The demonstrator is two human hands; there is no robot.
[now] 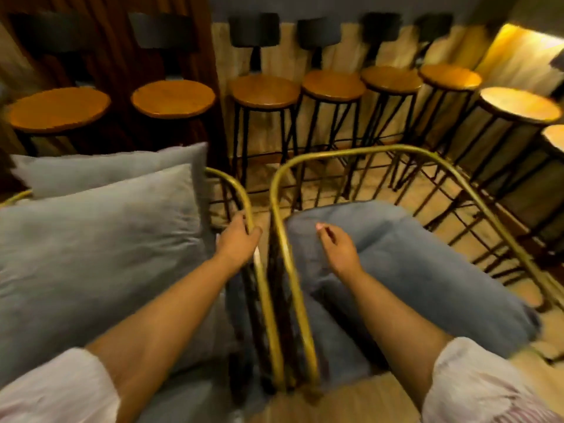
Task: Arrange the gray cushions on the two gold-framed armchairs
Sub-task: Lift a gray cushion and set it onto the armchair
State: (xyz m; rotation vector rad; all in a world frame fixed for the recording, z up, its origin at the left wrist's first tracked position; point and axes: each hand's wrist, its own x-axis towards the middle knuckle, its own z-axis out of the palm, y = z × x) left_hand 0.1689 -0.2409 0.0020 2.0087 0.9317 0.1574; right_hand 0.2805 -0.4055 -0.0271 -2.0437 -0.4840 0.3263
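Note:
Two gold-framed armchairs stand side by side below me. The left armchair (265, 288) carries two gray cushions: a large front one (91, 254) and another (100, 172) standing behind it. My left hand (238, 238) is closed around that chair's gold armrest tube. The right armchair (351, 154) holds a gray cushion (412, 264) lying crumpled on its seat. My right hand (337, 244) hovers just over the cushion's left part, fingers loosely curled, holding nothing.
A row of round wooden bar stools (264, 90) with black metal legs lines the counter wall right behind both chairs. More stools (518, 103) crowd the right side. Pale wooden floor (351, 401) shows at the front between my arms.

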